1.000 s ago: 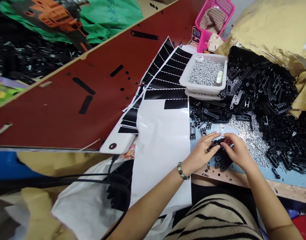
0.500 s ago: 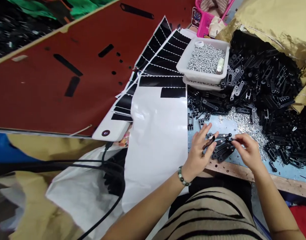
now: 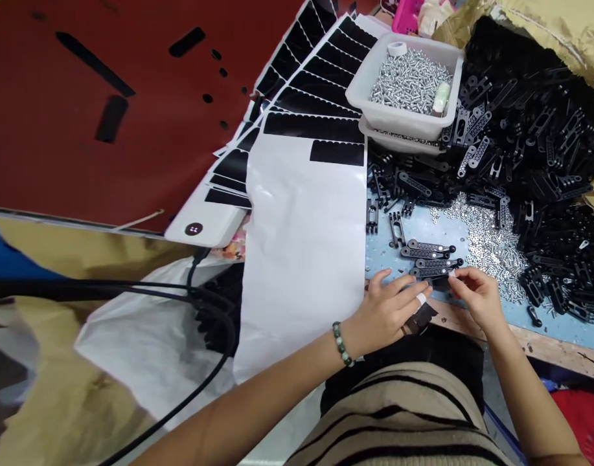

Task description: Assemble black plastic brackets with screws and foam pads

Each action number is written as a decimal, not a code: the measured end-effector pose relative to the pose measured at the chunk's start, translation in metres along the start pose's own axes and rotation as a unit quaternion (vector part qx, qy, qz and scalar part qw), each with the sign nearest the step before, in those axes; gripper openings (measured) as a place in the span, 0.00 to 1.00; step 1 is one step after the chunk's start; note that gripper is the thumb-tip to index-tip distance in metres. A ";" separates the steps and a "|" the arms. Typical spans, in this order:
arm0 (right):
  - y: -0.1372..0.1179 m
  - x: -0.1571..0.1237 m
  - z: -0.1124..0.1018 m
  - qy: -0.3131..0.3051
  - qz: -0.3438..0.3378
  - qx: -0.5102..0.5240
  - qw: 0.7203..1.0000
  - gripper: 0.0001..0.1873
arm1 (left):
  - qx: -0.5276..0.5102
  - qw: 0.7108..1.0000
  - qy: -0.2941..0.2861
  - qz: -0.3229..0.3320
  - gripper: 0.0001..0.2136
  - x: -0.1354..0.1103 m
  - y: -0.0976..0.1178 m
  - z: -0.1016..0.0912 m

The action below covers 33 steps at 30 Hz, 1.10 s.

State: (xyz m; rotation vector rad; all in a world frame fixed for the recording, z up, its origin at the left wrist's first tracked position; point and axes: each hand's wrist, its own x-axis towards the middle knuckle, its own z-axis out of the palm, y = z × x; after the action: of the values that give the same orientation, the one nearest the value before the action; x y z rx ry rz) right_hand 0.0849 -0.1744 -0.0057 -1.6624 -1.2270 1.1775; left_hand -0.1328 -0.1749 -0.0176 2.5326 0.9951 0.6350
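Black perforated link arms (image 3: 435, 263) lie left of silver screw pile (image 3: 495, 259), long axes pointing at it; right hand (image 3: 477, 299) nearer knobbed ends, fingertips pinched; left hand (image 3: 391, 307) outstretched; can't tell either's grip.

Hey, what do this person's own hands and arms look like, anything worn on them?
The left hand has a white band on one finger, and a bracelet of round green and dark beads circles that wrist. The right hand has no bracelet at its wrist. No sleeves or gloves show.
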 end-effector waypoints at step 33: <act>-0.035 -0.011 0.006 -0.186 -0.274 -0.206 0.921 0.07 | -0.122 0.989 -0.019 -0.076 0.15 0.016 0.006 -0.020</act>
State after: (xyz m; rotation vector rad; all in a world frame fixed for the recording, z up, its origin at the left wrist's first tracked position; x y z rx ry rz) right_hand 0.0682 -0.1750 0.0276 -1.2484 -2.1347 0.9355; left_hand -0.1289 -0.1650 0.0064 2.2261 1.0178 0.6197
